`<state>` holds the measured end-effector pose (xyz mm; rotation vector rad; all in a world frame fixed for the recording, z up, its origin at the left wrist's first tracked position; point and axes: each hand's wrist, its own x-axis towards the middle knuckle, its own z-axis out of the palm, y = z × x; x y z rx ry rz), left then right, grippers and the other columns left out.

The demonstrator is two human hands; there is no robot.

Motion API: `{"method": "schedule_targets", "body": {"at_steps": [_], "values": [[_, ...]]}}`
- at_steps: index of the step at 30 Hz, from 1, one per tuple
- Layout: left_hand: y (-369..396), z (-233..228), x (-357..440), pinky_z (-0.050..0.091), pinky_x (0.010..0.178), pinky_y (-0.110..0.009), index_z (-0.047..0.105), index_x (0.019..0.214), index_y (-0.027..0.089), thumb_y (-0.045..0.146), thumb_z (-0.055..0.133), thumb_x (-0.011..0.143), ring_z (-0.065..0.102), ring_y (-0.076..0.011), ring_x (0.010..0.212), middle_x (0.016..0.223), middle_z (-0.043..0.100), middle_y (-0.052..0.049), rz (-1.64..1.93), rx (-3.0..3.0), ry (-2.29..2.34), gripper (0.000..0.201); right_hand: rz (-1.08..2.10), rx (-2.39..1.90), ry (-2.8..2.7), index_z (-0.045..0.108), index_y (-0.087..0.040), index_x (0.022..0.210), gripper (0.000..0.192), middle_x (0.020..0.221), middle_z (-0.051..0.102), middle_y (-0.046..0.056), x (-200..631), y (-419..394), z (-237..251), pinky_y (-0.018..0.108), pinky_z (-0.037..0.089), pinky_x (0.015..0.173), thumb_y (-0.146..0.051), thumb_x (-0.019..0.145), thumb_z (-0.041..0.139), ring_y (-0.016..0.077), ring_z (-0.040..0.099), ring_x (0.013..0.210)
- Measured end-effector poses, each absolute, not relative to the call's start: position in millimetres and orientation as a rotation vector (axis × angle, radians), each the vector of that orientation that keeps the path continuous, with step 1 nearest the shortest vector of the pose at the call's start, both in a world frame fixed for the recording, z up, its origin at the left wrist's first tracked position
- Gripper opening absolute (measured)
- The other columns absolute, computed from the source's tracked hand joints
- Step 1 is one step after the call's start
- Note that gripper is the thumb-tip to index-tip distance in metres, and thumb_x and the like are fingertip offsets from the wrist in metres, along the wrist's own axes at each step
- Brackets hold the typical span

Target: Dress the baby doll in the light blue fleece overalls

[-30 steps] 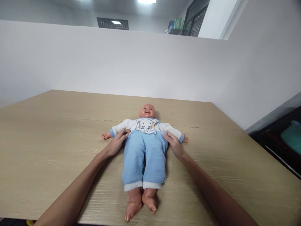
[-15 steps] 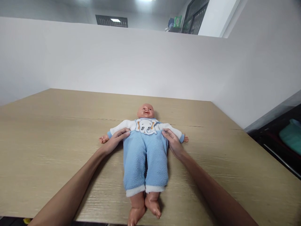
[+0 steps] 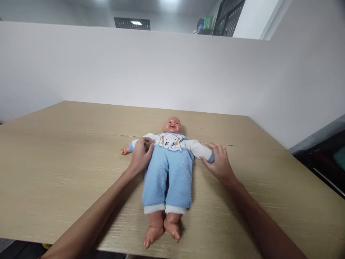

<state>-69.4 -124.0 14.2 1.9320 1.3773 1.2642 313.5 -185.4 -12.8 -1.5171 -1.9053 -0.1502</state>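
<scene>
A baby doll (image 3: 171, 126) lies on its back on the wooden table (image 3: 67, 172), head away from me and bare feet toward me. It wears white sleeves with blue cuffs, light blue fleece pants (image 3: 167, 180) and a white elephant patch (image 3: 170, 142) on the chest. My left hand (image 3: 142, 153) curls at the doll's side, its fingers closed on the upper sleeve by the top of the pants. My right hand (image 3: 219, 163) wraps the other sleeve (image 3: 199, 148) at the blue cuff, hiding the doll's hand there.
A white wall (image 3: 161, 72) stands behind the table's far edge. At the right, beyond the table edge, is a dark container or shelf (image 3: 318, 162) with something teal in it. The near table edge runs just below the doll's feet.
Both hands have let go of the pants' upper edges. The left has moved up to the sleeve; the right has moved outward to the cuff. The doll's feet appear slightly farther from me.
</scene>
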Motion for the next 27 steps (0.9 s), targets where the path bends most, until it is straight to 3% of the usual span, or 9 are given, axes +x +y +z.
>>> {"method": "schedule_targets", "body": {"at_steps": [2, 6, 9, 13, 16, 20, 24, 27], "values": [[-128, 32, -50, 0.049, 0.101, -0.04, 0.061, 0.119, 0.023, 0.041, 0.053, 0.107, 0.061, -0.025, 0.107, 0.121, 0.068, -0.009, 1.268, 2.097, 1.376, 0.023, -0.113, -1.547, -1.965, 0.062, -0.025, 0.144, 0.06, 0.136, 0.07, 0.016, 328, -178, -20, 0.055, 0.043, 0.11, -0.054, 0.092, 0.072, 0.0404, 0.06, 0.124], [-122, 60, 3, 0.042, 0.115, -0.044, 0.064, 0.122, 0.025, 0.043, 0.056, 0.107, 0.058, -0.0284, 0.127, 0.13, 0.067, -0.01, 1.034, 2.509, 0.973, 0.025, -0.055, -1.56, -1.988, 0.071, -0.024, 0.118, 0.047, 0.111, 0.077, 0.013, 339, -173, -21, 0.056, 0.043, 0.11, -0.061, 0.089, 0.076, 0.0376, 0.066, 0.109], [-104, 63, 41, 0.042, 0.115, -0.046, 0.062, 0.133, 0.024, 0.051, 0.069, 0.099, 0.056, -0.0324, 0.13, 0.138, 0.065, -0.013, 0.796, 2.708, 0.744, 0.044, 0.009, -1.504, -1.898, 0.072, -0.026, 0.109, 0.042, 0.104, 0.077, 0.011, 330, -181, -6, 0.056, 0.045, 0.108, -0.058, 0.085, 0.082, 0.0358, 0.068, 0.103], [-82, 56, 69, 0.043, 0.109, -0.05, 0.061, 0.136, 0.022, 0.055, 0.084, 0.083, 0.057, -0.0372, 0.124, 0.133, 0.067, -0.015, 0.546, 2.838, 0.718, 0.067, 0.276, -1.429, -1.649, 0.072, -0.028, 0.117, 0.045, 0.116, 0.078, 0.011, 308, -196, 14, 0.049, 0.054, 0.097, -0.057, 0.085, 0.085, 0.0342, 0.071, 0.104], [-80, 54, 72, 0.043, 0.106, -0.049, 0.064, 0.129, 0.023, 0.044, 0.083, 0.083, 0.059, -0.0357, 0.119, 0.127, 0.069, -0.013, 0.533, 2.849, 0.765, 0.054, 0.543, -1.344, -1.505, 0.068, -0.028, 0.131, 0.059, 0.13, 0.075, 0.011, 300, -199, 16, 0.048, 0.055, 0.106, -0.059, 0.084, 0.086, 0.0339, 0.071, 0.119], [-83, 52, 64, 0.045, 0.103, -0.046, 0.065, 0.123, 0.022, 0.037, 0.074, 0.091, 0.061, -0.0319, 0.113, 0.12, 0.071, -0.011, 0.712, 2.721, 0.823, 0.036, 0.848, -1.189, -1.349, 0.049, -0.028, 0.155, 0.084, 0.157, 0.061, 0.015, 305, -192, 2, 0.049, 0.05, 0.119, -0.07, 0.088, 0.076, 0.034, 0.061, 0.142], [-81, 49, 54, 0.049, 0.099, -0.041, 0.066, 0.118, 0.021, 0.041, 0.072, 0.094, 0.063, -0.0283, 0.109, 0.117, 0.072, -0.008, 0.938, 2.425, 0.822, 0.031, 0.946, -1.227, -1.414, 0.057, -0.028, 0.151, 0.07, 0.15, 0.067, 0.015, 300, -189, -13, 0.055, 0.045, 0.123, -0.077, 0.103, 0.045, 0.0335, 0.063, 0.14], [-79, 47, 46, 0.049, 0.101, -0.04, 0.066, 0.121, 0.019, 0.046, 0.072, 0.097, 0.065, -0.0272, 0.111, 0.121, 0.073, -0.009, 1.099, 2.169, 0.768, 0.037, 0.855, -1.272, -1.654, 0.064, -0.028, 0.147, 0.057, 0.152, 0.066, 0.012, 282, -194, -16, 0.054, 0.038, 0.128, -0.067, 0.109, 0.045, 0.031, 0.057, 0.144]]}}
